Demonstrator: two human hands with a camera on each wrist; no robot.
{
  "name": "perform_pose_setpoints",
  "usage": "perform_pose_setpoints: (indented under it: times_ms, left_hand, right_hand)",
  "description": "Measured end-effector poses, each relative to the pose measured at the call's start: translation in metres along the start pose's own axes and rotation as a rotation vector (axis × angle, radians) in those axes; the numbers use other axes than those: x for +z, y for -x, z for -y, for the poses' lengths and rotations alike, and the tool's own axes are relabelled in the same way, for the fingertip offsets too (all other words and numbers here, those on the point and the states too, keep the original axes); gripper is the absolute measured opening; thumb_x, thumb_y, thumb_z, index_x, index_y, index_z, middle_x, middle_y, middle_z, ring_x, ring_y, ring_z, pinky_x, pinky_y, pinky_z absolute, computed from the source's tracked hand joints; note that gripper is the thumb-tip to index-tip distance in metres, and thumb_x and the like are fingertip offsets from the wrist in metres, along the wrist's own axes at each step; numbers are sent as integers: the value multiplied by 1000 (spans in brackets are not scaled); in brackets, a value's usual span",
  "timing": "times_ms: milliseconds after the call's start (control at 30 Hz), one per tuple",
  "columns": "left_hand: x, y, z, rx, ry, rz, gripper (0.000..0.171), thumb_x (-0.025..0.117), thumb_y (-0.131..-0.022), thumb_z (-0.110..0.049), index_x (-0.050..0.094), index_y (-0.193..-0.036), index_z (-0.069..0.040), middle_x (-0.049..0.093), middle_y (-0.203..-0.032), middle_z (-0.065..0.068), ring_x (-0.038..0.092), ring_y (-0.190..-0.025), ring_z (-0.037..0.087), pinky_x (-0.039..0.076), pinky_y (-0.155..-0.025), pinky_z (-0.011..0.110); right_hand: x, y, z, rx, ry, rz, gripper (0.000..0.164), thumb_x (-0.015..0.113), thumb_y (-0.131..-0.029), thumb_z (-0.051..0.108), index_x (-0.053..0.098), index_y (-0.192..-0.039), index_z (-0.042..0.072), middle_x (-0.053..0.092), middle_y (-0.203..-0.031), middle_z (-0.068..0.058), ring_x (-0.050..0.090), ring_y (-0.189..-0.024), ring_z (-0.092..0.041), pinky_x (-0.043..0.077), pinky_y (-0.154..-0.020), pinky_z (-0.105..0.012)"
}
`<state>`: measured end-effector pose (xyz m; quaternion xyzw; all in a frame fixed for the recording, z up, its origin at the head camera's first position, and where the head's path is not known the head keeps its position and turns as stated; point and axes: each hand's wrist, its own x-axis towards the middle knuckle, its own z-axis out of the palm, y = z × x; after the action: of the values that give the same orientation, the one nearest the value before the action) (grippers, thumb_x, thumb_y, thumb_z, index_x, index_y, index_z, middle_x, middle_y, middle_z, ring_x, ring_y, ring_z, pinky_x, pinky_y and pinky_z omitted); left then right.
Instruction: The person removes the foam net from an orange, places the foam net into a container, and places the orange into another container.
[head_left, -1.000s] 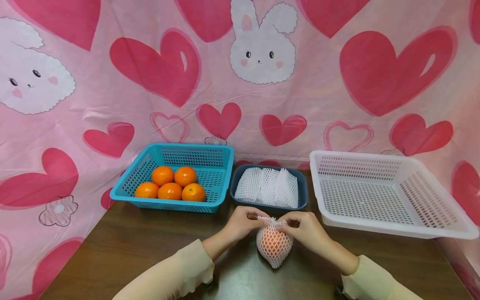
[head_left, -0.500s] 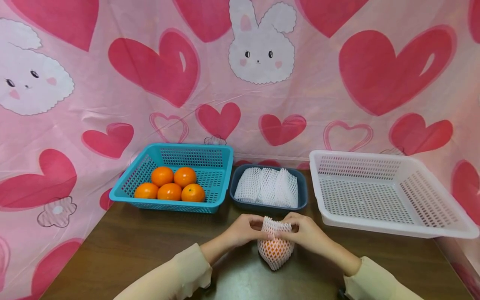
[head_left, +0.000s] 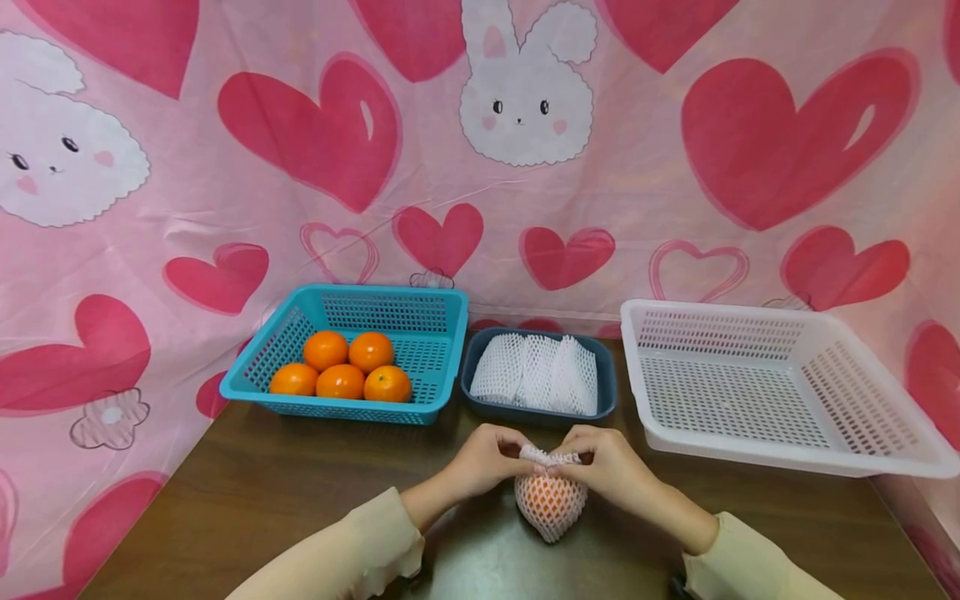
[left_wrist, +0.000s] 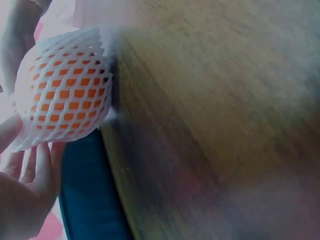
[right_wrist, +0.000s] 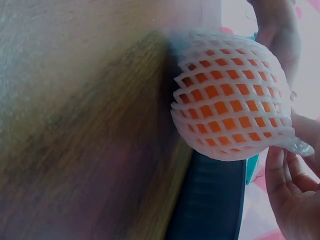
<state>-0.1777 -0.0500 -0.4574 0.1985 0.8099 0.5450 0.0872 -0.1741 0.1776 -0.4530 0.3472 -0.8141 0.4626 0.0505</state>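
An orange (head_left: 551, 498) sits on the table inside a white foam net sleeve (right_wrist: 225, 106), its colour showing through the mesh. My left hand (head_left: 483, 460) pinches the sleeve's upper edge on the left between thumb and fingers. On the opposite side my right hand (head_left: 609, 462) pinches the same edge, and the thumbs nearly meet above the fruit. In the left wrist view the thumb and fingers of the left hand (left_wrist: 27, 185) are at the sleeve's end. The right wrist view has the right hand (right_wrist: 295, 185) gripping a bunched bit of mesh.
At the back left, a teal basket (head_left: 442, 367) holds several oranges (head_left: 341, 382). Behind my hands is a dark blue tray (head_left: 609, 379) with several folded net sleeves (head_left: 536, 373). A white basket (head_left: 750, 457) stands at the right on the brown wooden table (head_left: 300, 492).
Both hands first shifted down a little on the sleeve. The sleeve's top edge then stood up between them, and now it is folded lower and drawn in over the orange.
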Motion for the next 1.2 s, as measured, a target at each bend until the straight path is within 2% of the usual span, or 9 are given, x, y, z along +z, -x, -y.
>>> perform_pose_setpoints:
  times_ms: [233, 367, 500, 633, 767, 867, 1000, 1067, 1200]
  left_hand:
    - [0, 0, -3, 58, -70, -66, 7, 85, -82, -6, 80, -87, -5, 72, -79, -5, 62, -71, 3, 52, -65, 21]
    - [-2, 0, -5, 84, -118, -103, 5, 83, -83, -3, 80, -86, -6, 74, -82, -2, 62, -75, 3, 54, -68, 22]
    - [-4, 1, -5, 96, -125, -118, 8, 82, -82, 0, 80, -87, -6, 75, -85, 3, 62, -76, 3, 54, -69, 22]
    - [-5, 0, -5, 74, -95, -81, 13, 83, -84, -5, 79, -96, -4, 75, -92, 4, 66, -82, 6, 56, -74, 23]
    - [-5, 0, -5, 12, -88, 20, 35, 88, -82, -19, 76, -113, -5, 75, -103, -1, 68, -92, 6, 56, -81, 24]
    - [-6, 0, -6, -28, -123, 81, 37, 90, -80, -26, 78, -111, -9, 74, -97, -8, 65, -88, 3, 54, -78, 23]
    - [-6, 1, -6, -24, -134, 76, 25, 90, -80, -24, 81, -99, -10, 74, -85, -11, 62, -79, 2, 53, -72, 22]
    - [-6, 2, -6, -5, -134, 50, 25, 90, -80, -22, 82, -100, -9, 76, -88, -8, 63, -80, 1, 53, -71, 22]
    - [-5, 2, -5, 42, -143, 2, 25, 90, -80, -16, 82, -101, -6, 78, -95, -2, 66, -85, 0, 54, -73, 21]
  right_hand:
    - [4, 2, 0, -125, 54, -91, 16, 86, -79, 1, 82, -91, 10, 67, -85, 9, 55, -71, 0, 49, -56, -22]
    - [1, 4, -4, -30, 36, -20, 22, 87, -82, 15, 80, -103, 10, 67, -96, 7, 55, -75, -2, 51, -60, -24]
    - [-1, 6, -9, 52, 27, 75, 23, 88, -83, 23, 80, -100, 9, 68, -102, 2, 60, -82, -2, 54, -66, -25]
    - [-1, 4, -9, 35, 28, 58, 14, 88, -81, 19, 83, -89, 9, 71, -92, 5, 63, -81, -2, 55, -64, -25]
    - [-1, 1, -7, -21, 23, 13, 9, 89, -78, 12, 83, -85, 9, 71, -83, 9, 62, -75, 0, 54, -60, -23]
    - [0, 0, -6, -61, 22, -17, 9, 89, -77, 8, 82, -83, 9, 72, -79, 9, 63, -74, 0, 53, -60, -21]
    - [2, 0, -6, -68, 20, -33, 8, 88, -78, 10, 82, -83, 11, 72, -80, 9, 63, -74, 0, 53, -61, -21]
    - [2, -1, -7, -45, 29, -26, 10, 89, -79, 13, 81, -86, 11, 73, -84, 8, 63, -77, -2, 53, -63, -22]
    - [1, -1, -9, 15, 71, 30, 29, 91, -78, 23, 80, -101, 8, 76, -98, 3, 67, -90, -6, 56, -73, -27]
